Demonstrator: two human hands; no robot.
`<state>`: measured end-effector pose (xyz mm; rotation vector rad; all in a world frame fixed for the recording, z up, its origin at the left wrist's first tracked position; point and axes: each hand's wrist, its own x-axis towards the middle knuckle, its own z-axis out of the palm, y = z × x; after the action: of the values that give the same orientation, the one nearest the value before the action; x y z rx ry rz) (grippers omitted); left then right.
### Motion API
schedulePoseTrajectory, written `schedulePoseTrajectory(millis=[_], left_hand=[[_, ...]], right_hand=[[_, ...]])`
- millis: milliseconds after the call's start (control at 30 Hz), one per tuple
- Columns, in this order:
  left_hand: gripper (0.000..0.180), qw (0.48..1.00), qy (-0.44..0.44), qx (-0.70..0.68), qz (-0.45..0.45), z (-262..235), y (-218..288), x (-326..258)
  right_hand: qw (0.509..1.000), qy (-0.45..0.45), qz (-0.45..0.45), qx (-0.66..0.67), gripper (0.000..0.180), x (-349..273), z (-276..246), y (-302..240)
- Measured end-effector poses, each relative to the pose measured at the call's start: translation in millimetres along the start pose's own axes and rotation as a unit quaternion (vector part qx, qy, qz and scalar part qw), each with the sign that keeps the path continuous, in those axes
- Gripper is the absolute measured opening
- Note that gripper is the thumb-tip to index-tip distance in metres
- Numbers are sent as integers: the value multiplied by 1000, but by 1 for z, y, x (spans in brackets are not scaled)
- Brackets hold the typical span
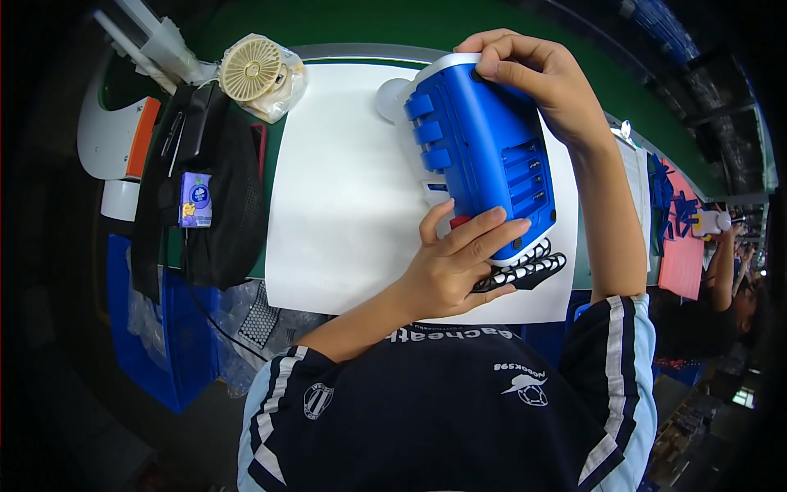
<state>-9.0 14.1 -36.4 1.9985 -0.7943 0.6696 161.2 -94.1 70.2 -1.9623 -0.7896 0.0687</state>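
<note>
Both my hands hold up a blue and white plastic device (485, 135) with an uncovered battery compartment that shows metal contacts. My left hand (447, 275) grips its near end, fingers lying over the blue side close to a small red part. At the far end my right hand (549, 78) pinches the corner between thumb and fingers. A black piece with white oval spots (533, 266) sticks out beneath the near end, by my left fingers; whether it is fixed to the device I cannot tell. Under all this lies a large white sheet (344, 180).
To the left are a cream handheld fan (250, 70) in clear plastic, a black mesh bag (234, 189), a purple packet (195, 199) and a blue bin (147, 328). On the right, blue parts (676, 209) lie by a pink sheet (684, 262); another person's arm (721, 275) is beyond.
</note>
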Motion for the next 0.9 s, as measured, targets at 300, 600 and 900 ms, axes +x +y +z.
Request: schedulePoseTrajectory(millis=[300,600,900], left_hand=[[26,1000,-15,14,-3,0,0,-2],[26,1000,-10,10,1,0,0,-1],[27,1000,8,3,8,3,2,3]], right_hand=[[1000,0,-5,11,28,-1,2,-3],[1000,-9,-21,-3,22,1,-1,2],[998,-51,-43,6,33,5,-7,-6]])
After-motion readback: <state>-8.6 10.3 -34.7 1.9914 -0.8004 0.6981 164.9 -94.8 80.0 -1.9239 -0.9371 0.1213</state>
